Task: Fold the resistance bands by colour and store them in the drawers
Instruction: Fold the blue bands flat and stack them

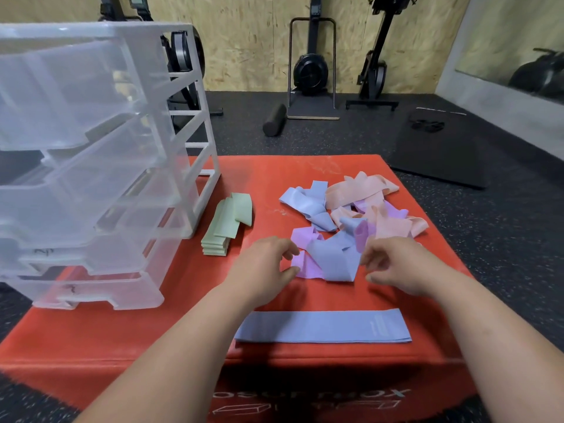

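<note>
— Where are the bands?
— Most lie in a loose pile (351,209) on the right half of the red box (146,331): blue, purple and peach, tangled over one another. The peach bands (360,187) sit at its far side.
— And the sorted ones?
— A green stack (224,227), folded, lies just right of the drawers (91,166). A flat blue band (323,326) lies stretched along the near edge, apart from the pile, with the forearms above it.
— The drawers?
— Clear plastic, one above another, on the left of the box. What is in them I cannot tell.
— And the hands?
— Both are at the near end of the pile. The left hand (262,264) has its fingers loosely curled, apart from the thumb. The thumb tip is at the near left edge of a purple band (306,268), but whether it touches I cannot tell. It pinches nothing. The right hand (396,267) is just right of a crumpled blue band (332,261), fingers loosely bent, holding nothing that I can see.
— So that blue one lies between the hands?
— Yes, partly over the purple band.
— Anything off the box?
— A black roller (274,120) and a dark mat (439,154) on the far floor.
</note>
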